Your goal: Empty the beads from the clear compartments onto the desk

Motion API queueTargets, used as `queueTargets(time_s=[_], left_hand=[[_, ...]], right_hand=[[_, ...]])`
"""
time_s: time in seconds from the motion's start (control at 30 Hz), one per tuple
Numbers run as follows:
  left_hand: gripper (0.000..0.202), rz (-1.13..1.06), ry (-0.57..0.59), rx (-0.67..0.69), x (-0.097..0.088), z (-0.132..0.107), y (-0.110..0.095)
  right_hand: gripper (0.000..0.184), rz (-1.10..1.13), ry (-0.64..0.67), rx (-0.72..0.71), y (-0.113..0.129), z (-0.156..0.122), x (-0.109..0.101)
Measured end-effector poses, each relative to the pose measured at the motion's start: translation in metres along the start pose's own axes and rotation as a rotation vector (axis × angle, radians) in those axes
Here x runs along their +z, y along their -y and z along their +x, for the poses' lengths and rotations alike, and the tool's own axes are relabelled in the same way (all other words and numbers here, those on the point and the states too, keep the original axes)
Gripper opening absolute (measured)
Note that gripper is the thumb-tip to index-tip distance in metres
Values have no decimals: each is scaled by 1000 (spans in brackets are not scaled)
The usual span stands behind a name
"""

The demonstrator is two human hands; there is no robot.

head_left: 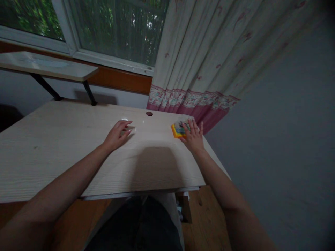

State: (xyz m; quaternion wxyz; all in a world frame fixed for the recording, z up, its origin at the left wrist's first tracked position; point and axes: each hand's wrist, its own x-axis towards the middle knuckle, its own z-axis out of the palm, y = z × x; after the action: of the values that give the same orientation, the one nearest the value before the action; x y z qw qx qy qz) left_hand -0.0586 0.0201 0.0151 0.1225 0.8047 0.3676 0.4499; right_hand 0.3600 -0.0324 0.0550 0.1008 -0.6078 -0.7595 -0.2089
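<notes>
My left hand (pixel 117 135) rests on the left part of the desk, with its fingers curved and a gap between thumb and forefinger. A small white, shiny spot or object (pixel 125 119) shows just beyond its knuckles; I cannot make out what it is. My right hand (pixel 194 137) lies with outstretched fingers over the right side of a small yellow and blue pack (pixel 178 130). Clear plastic wrapping (pixel 185 118) seems to stick out behind the pack. Part of the pack is hidden under the fingers.
The pale wooden desk (pixel 78 139) has a round brown cable hole (pixel 149 113) near its back edge. A raised shelf (pixel 47 66) on black legs stands at the back left. A flowered curtain (pixel 193 69) hangs behind, and a grey wall (pixel 274 139) borders the right.
</notes>
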Motion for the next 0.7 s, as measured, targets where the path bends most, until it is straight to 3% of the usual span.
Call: queueTargets(time_s=[0.23, 0.4, 0.57, 0.7], left_hand=[[45, 22, 20, -36, 2, -2, 11], [65, 265, 144, -30, -1, 1, 5], [83, 429, 349, -187, -10, -10, -8], [85, 514, 320, -217, -20, -43, -6]], right_hand=[[76, 36, 18, 32, 16, 19, 2], [72, 135, 3, 15, 64, 13, -1], [82, 275, 240, -11, 117, -3, 0], [87, 352, 415, -4, 139, -14, -2]])
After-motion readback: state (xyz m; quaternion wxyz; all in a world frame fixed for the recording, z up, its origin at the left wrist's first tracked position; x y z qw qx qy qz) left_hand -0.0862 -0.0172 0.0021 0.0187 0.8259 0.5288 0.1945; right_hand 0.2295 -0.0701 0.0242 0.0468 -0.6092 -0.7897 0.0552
